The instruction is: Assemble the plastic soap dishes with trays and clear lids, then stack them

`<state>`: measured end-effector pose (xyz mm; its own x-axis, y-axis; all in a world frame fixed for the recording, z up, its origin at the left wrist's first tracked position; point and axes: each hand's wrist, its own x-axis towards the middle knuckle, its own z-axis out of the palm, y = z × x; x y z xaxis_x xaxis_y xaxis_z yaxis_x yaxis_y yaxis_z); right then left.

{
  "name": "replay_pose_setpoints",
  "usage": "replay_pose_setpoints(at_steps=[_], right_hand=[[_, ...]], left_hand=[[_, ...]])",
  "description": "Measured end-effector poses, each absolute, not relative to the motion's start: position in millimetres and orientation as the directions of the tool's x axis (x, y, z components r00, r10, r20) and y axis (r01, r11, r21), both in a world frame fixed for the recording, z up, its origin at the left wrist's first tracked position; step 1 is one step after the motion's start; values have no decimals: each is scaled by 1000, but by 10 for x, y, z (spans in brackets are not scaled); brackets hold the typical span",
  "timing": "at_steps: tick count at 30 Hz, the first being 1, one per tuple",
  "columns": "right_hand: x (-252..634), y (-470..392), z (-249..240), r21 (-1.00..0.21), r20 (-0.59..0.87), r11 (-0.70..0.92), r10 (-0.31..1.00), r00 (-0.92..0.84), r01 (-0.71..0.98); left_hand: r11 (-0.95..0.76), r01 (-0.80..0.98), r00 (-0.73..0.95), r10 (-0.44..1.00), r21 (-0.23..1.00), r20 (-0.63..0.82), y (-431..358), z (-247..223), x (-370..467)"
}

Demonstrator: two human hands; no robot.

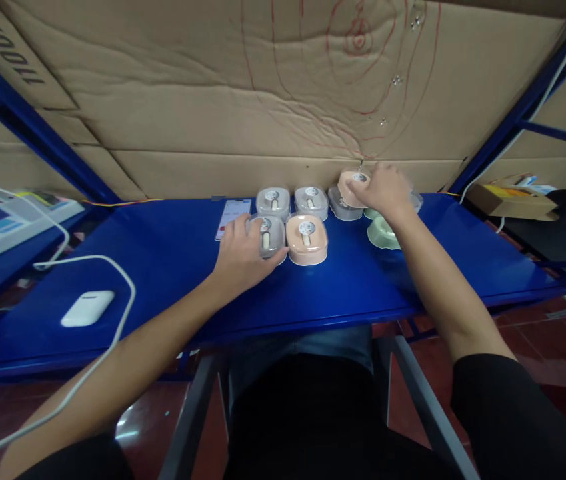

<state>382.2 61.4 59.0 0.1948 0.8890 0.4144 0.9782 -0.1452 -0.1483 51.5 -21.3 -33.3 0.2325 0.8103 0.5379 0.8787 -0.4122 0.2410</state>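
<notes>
My left hand (pixel 245 252) is curved around the left side and front of a grey lidded box (pixel 271 233). A peach lidded box (pixel 307 239) stands just to its right. Farther back are two more grey boxes, one at the left (pixel 273 201) and one beside it (pixel 311 201). My right hand (pixel 387 192) grips another peach box (pixel 354 187), raised and tilted over a grey box (pixel 345 208) at the back. Under my right wrist sits a green box (pixel 383 233), partly covered by the arm. More containers behind that hand are mostly hidden.
A phone (pixel 233 215) lies left of the boxes on the blue table (pixel 163 267). A white earphone case (pixel 87 309) and a white cable (pixel 130 283) are at the left. Cardboard (pixel 187 100) stands behind; a small carton (pixel 510 202) is at the right.
</notes>
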Motion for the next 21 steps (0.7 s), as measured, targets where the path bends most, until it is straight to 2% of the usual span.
replay_pose_setpoints(at_steps=[8, 14, 17, 19, 21], right_hand=[[3585, 833, 231, -191, 378, -237, 878, 295, 952], [3684, 839, 191, -257, 411, -143, 879, 242, 956], [3880, 711, 302, -354, 463, 47, 876, 131, 934], [4040, 530, 407, -435, 490, 295, 870, -51, 851], [4180, 277, 488, -523, 456, 528, 837, -303, 669]], left_hand=[[-505, 825, 254, 734, 255, 630, -207, -370, 499], [-572, 785, 277, 668, 237, 691, -199, -375, 493], [-639, 741, 309, 600, 210, 738, -234, -348, 512], [-704, 687, 342, 535, 183, 772, -280, -317, 531], [-766, 616, 374, 490, 184, 787, -340, -284, 544]])
